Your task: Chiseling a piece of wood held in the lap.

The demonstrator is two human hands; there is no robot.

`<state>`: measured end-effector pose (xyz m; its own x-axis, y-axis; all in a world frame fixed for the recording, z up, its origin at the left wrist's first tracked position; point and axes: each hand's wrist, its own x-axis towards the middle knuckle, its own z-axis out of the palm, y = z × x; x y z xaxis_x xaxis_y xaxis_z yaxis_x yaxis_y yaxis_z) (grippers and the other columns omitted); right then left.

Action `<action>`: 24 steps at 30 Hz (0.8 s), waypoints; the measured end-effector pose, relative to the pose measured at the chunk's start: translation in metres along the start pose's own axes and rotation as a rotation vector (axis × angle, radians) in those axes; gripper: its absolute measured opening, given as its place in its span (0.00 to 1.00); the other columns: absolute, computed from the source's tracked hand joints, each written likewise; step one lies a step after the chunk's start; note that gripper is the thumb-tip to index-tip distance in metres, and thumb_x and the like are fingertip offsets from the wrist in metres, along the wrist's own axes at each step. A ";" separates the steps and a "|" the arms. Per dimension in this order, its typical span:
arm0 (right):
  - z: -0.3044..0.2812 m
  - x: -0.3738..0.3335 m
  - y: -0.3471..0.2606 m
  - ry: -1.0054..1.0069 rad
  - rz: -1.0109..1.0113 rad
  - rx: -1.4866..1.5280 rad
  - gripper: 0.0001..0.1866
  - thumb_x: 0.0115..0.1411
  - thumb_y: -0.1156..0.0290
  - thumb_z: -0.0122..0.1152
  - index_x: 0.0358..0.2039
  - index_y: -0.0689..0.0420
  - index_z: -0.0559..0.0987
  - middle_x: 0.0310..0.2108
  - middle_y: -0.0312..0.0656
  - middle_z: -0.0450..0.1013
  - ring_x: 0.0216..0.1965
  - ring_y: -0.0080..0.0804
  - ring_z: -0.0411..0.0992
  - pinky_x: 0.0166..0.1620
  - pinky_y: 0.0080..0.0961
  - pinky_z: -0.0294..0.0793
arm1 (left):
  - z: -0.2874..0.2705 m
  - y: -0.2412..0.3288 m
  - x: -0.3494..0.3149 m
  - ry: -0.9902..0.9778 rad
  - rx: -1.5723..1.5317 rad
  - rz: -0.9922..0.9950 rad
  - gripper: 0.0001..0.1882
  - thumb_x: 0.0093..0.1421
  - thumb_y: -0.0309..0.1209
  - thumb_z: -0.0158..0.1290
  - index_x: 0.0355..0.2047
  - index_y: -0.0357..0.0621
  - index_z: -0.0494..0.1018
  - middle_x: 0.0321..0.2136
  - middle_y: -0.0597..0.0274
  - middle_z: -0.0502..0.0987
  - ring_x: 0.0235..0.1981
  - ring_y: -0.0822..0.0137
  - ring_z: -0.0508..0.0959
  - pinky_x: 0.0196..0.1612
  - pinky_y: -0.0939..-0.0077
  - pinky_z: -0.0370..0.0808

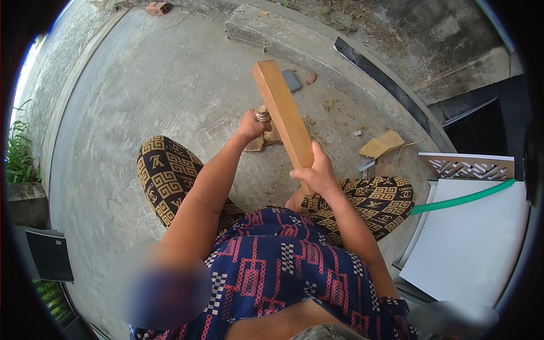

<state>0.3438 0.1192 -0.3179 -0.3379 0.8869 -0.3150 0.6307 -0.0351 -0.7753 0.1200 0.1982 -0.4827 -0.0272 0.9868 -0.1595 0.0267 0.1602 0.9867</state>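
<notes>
My right hand [315,171] is wrapped round the lower end of a long, squared wooden block [283,110], which slants up and to the left. Closed on an upright handle [262,113] with a wooden top and metal rings, my left hand [252,126] is just left of the block. Whether block and handle touch, I cannot tell. What the handle belongs to is hidden by my fist. Below that hand, pieces of brown wood [254,146] lie on the concrete floor between my bent legs, partly covered by the hand and the block.
A flat grey slab [291,80] and a reddish chunk [311,78] lie beyond the block. To the right are crumbs [331,106], a yellowish wood piece [382,144], a metal piece [366,164], a green hose [464,198] and a white panel [464,238]. A concrete ledge [283,34] curves behind.
</notes>
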 end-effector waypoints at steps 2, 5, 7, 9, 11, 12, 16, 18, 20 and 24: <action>-0.009 -0.004 -0.007 0.024 -0.078 0.190 0.39 0.39 0.64 0.68 0.53 0.62 0.64 0.38 0.47 0.72 0.37 0.38 0.73 0.41 0.34 0.72 | 0.000 0.004 -0.001 -0.025 0.049 -0.028 0.12 0.40 0.20 0.61 0.28 0.43 0.75 0.26 0.71 0.78 0.29 0.75 0.75 0.36 0.74 0.73; -0.028 -0.019 -0.045 0.115 -0.262 0.418 0.39 0.40 0.63 0.68 0.53 0.64 0.65 0.39 0.42 0.69 0.37 0.29 0.69 0.41 0.28 0.70 | -0.002 0.015 -0.005 -0.030 0.099 -0.036 0.10 0.41 0.20 0.59 0.27 0.43 0.74 0.24 0.73 0.76 0.28 0.76 0.74 0.34 0.76 0.73; -0.036 -0.025 -0.066 0.217 -0.446 0.465 0.40 0.42 0.64 0.71 0.53 0.63 0.63 0.41 0.42 0.67 0.40 0.28 0.66 0.44 0.26 0.68 | -0.002 0.015 -0.006 -0.019 0.097 -0.009 0.09 0.43 0.19 0.58 0.25 0.43 0.74 0.24 0.75 0.75 0.28 0.78 0.73 0.32 0.76 0.73; -0.029 -0.028 -0.065 0.282 -0.492 0.402 0.41 0.42 0.62 0.71 0.53 0.64 0.62 0.41 0.43 0.69 0.40 0.31 0.69 0.44 0.29 0.70 | -0.003 0.017 -0.006 -0.035 0.138 -0.017 0.09 0.44 0.21 0.60 0.27 0.43 0.75 0.24 0.73 0.76 0.28 0.76 0.74 0.33 0.75 0.74; -0.012 -0.021 -0.046 0.367 -0.535 0.258 0.40 0.41 0.60 0.72 0.51 0.63 0.62 0.40 0.47 0.72 0.40 0.36 0.73 0.44 0.34 0.73 | -0.001 0.007 -0.001 -0.032 0.086 -0.017 0.10 0.42 0.21 0.61 0.28 0.43 0.75 0.25 0.71 0.77 0.28 0.75 0.75 0.35 0.74 0.74; -0.002 -0.013 -0.025 0.368 -0.535 0.260 0.40 0.41 0.60 0.72 0.51 0.63 0.62 0.40 0.47 0.72 0.40 0.36 0.73 0.44 0.34 0.73 | 0.000 0.003 0.001 -0.032 0.032 -0.020 0.13 0.41 0.22 0.62 0.29 0.43 0.76 0.26 0.69 0.78 0.29 0.73 0.76 0.37 0.74 0.74; 0.008 -0.005 -0.011 -0.038 0.038 -0.325 0.39 0.39 0.62 0.70 0.51 0.61 0.64 0.39 0.52 0.74 0.42 0.43 0.75 0.45 0.37 0.73 | 0.000 -0.001 0.001 0.125 0.469 0.387 0.13 0.43 0.23 0.61 0.32 0.44 0.76 0.26 0.68 0.78 0.30 0.72 0.77 0.39 0.73 0.74; 0.006 -0.005 -0.013 -0.058 0.040 -0.225 0.39 0.39 0.62 0.70 0.51 0.60 0.64 0.38 0.53 0.74 0.42 0.45 0.75 0.45 0.39 0.73 | -0.003 0.001 -0.004 0.157 0.397 0.413 0.14 0.44 0.25 0.61 0.35 0.45 0.77 0.27 0.66 0.79 0.28 0.69 0.79 0.35 0.72 0.76; 0.003 -0.006 -0.001 -0.018 -0.080 0.170 0.37 0.38 0.63 0.70 0.49 0.61 0.67 0.37 0.49 0.74 0.40 0.40 0.74 0.44 0.35 0.73 | -0.008 0.012 -0.004 0.098 0.172 0.081 0.14 0.46 0.26 0.62 0.35 0.44 0.76 0.28 0.63 0.79 0.27 0.67 0.79 0.34 0.68 0.77; 0.001 -0.005 0.003 0.049 -0.068 0.492 0.34 0.38 0.63 0.71 0.46 0.62 0.69 0.37 0.44 0.72 0.39 0.35 0.73 0.44 0.31 0.73 | -0.023 0.013 -0.007 0.440 -0.273 -0.415 0.13 0.46 0.25 0.62 0.33 0.44 0.74 0.28 0.59 0.77 0.25 0.62 0.80 0.27 0.63 0.80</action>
<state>0.3468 0.1136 -0.3196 -0.3258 0.9150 -0.2381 0.1999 -0.1795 -0.9632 0.0980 0.1932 -0.4682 -0.3878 0.7338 -0.5578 -0.3266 0.4565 0.8276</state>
